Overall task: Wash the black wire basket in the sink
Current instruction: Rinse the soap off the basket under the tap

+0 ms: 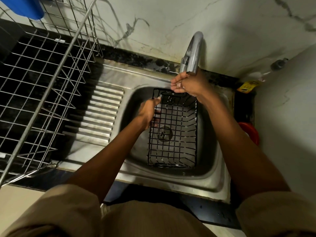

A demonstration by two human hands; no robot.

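Marble wall behind, steel sink [220, 183] below: the black wire basket [172, 132] sits in the basin, left hand [148, 112] gripping its side. Right hand [185, 83], fingers loosely curled, empty under the tap [192, 53]. Best tilt the basket toward the spout, rinse every wire.

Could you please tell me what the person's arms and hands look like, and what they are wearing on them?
Both forearms are bare. The left hand and right hand are bare too: no gloves, and no rings, watch or bracelet that I can see. Short, loose khaki sleeves cover the upper arms, matching the khaki shirt below.
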